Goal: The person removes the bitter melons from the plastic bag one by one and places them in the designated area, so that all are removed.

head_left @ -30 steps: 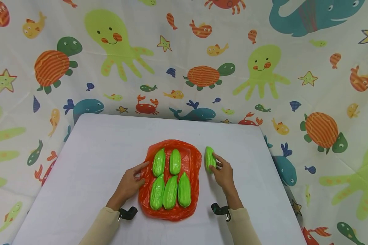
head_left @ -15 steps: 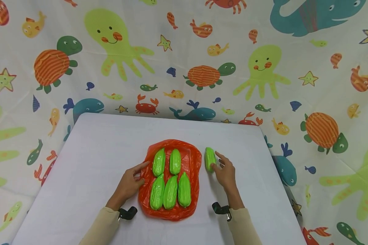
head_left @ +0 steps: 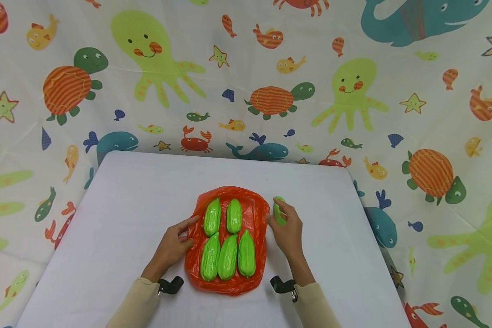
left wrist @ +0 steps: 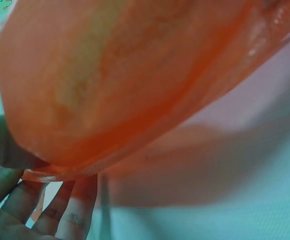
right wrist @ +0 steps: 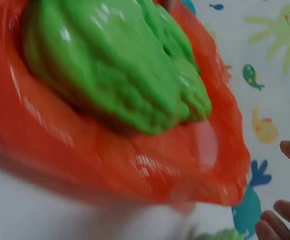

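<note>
Just outside the red crinkled-plastic tray, at its 2 o'clock, lies a long, ridged, glossy green gourd. The right hand has a parted, empty grip about it (best squared to its length), while the left hand pinches the tray's 9 o'clock rim, ideally light and steady.

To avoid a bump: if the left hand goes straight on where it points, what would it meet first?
The red tray, which the fingers seem to touch; beyond, perhaps the top-left green vegetable. Depth is unclear.
</note>
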`<state>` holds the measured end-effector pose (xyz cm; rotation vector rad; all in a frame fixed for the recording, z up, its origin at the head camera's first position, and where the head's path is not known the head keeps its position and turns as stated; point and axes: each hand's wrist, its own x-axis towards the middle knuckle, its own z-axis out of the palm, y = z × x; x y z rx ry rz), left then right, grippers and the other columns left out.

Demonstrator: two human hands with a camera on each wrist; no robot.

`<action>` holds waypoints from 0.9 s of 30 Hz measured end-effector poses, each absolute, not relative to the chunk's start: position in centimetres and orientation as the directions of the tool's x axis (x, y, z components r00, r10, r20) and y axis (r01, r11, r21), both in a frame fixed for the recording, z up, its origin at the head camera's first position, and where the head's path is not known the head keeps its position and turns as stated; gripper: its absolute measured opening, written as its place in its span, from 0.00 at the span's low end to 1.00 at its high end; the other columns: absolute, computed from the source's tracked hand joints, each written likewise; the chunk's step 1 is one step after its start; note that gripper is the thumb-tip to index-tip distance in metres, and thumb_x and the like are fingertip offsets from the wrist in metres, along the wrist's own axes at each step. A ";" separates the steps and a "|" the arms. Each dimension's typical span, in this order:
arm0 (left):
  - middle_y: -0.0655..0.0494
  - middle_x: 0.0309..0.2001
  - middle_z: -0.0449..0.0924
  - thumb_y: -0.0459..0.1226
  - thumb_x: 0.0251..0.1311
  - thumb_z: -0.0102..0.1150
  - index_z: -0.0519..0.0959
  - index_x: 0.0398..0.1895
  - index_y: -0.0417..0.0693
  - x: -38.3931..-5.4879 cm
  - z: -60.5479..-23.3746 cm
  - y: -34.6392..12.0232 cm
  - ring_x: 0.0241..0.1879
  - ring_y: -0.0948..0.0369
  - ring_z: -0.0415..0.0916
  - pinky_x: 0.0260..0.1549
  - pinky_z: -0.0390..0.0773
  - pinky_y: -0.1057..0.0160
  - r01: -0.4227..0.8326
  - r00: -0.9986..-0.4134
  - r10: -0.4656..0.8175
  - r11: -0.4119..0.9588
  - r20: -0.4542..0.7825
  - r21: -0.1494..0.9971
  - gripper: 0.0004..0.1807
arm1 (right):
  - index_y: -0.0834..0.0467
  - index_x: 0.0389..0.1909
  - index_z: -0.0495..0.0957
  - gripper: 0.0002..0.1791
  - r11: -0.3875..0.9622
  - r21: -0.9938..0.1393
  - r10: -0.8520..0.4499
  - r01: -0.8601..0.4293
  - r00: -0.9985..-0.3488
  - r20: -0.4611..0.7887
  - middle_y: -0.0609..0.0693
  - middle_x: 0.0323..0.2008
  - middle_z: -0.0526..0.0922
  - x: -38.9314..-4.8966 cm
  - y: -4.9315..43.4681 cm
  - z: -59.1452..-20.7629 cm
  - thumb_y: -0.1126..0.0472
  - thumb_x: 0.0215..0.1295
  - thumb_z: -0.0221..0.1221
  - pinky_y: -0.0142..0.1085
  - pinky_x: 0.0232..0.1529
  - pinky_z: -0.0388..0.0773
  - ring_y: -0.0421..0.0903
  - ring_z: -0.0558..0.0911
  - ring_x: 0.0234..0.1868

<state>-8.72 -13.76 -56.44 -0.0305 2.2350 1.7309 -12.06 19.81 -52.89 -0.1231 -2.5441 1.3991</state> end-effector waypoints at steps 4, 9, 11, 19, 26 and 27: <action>0.39 0.82 0.61 0.27 0.69 0.56 0.67 0.81 0.51 -8.7 -56.4 -13.7 0.72 0.41 0.73 0.57 0.87 0.60 -0.205 -0.951 0.170 0.276 -0.257 0.939 0.37 | 0.51 0.69 0.80 0.30 0.515 -0.855 0.147 -0.059 -0.977 0.156 0.54 0.66 0.81 -11.8 18.0 -53.2 0.61 0.66 0.72 0.56 0.68 0.81 0.59 0.82 0.67; 0.39 0.82 0.60 0.27 0.69 0.57 0.67 0.81 0.51 -8.7 -56.4 -13.8 0.72 0.41 0.73 0.58 0.87 0.60 -0.206 -0.951 0.171 0.274 -0.258 0.939 0.37 | 0.54 0.70 0.78 0.31 0.490 -0.867 0.076 -0.090 -0.986 0.145 0.56 0.66 0.81 -11.7 16.1 -53.9 0.63 0.66 0.72 0.57 0.70 0.79 0.57 0.80 0.69; 0.39 0.82 0.61 0.27 0.69 0.56 0.67 0.81 0.51 -8.7 -56.5 -13.8 0.72 0.41 0.74 0.57 0.87 0.61 -0.207 -0.951 0.172 0.268 -0.258 0.941 0.37 | 0.55 0.70 0.78 0.31 0.485 -0.870 0.057 -0.090 -0.989 0.134 0.55 0.67 0.81 -11.7 15.3 -54.0 0.63 0.65 0.72 0.57 0.71 0.78 0.56 0.78 0.71; 0.38 0.81 0.61 0.27 0.69 0.56 0.67 0.81 0.50 -8.7 -56.6 -13.9 0.72 0.41 0.73 0.57 0.87 0.61 -0.198 -0.953 0.171 0.270 -0.249 0.942 0.36 | 0.55 0.71 0.77 0.33 0.509 -0.858 -0.011 -0.068 -0.997 0.073 0.56 0.68 0.79 -11.8 12.9 -54.4 0.61 0.65 0.73 0.56 0.66 0.82 0.61 0.81 0.68; 0.39 0.81 0.61 0.28 0.70 0.57 0.67 0.81 0.51 -8.7 -56.5 -13.9 0.73 0.41 0.72 0.58 0.87 0.60 -0.193 -0.953 0.172 0.285 -0.248 0.939 0.36 | 0.55 0.71 0.77 0.34 0.547 -0.832 -0.065 -0.088 -0.996 0.062 0.56 0.67 0.80 -12.1 11.9 -54.7 0.62 0.64 0.74 0.53 0.61 0.86 0.59 0.83 0.64; 0.39 0.81 0.61 0.28 0.70 0.57 0.67 0.81 0.51 -8.7 -56.5 -13.9 0.72 0.41 0.73 0.58 0.87 0.60 -0.194 -0.953 0.173 0.284 -0.249 0.939 0.36 | 0.55 0.71 0.78 0.34 0.559 -0.823 -0.071 -0.097 -0.995 0.069 0.57 0.67 0.80 -12.2 11.7 -54.7 0.62 0.64 0.74 0.53 0.61 0.85 0.59 0.83 0.63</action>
